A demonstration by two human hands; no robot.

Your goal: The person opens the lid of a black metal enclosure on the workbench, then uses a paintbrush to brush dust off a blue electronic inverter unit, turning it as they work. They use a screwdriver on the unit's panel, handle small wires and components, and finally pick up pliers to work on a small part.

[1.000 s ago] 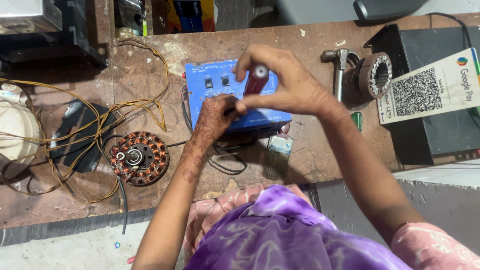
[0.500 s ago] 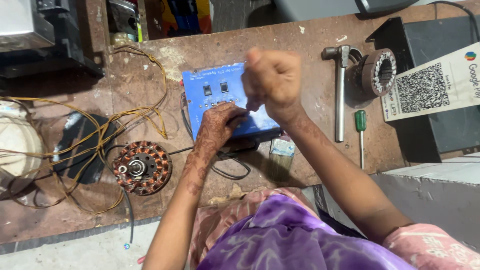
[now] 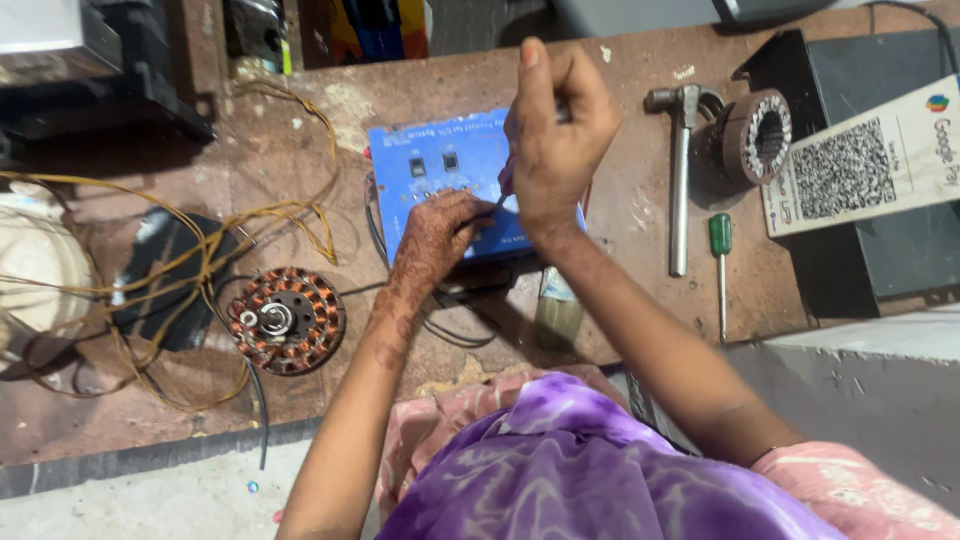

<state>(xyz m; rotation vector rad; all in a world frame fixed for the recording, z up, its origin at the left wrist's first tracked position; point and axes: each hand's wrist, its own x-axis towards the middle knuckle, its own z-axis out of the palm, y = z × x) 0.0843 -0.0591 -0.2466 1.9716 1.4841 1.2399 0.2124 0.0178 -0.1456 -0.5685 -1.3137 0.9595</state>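
Two hands work the blue control box (image 3: 440,180) mid-bench: my left hand (image 3: 440,230) presses it flat, my right hand (image 3: 560,130) fingers pinching a red-handled screwdriver (image 3: 506,185). If the tip slips, I judge it could jab my left fingers.

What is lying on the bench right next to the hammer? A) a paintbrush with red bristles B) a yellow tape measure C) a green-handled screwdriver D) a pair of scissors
C: a green-handled screwdriver lies on the wooden bench just to the right of the hammer, its shaft pointing toward the person, with a small gap between the two tools.
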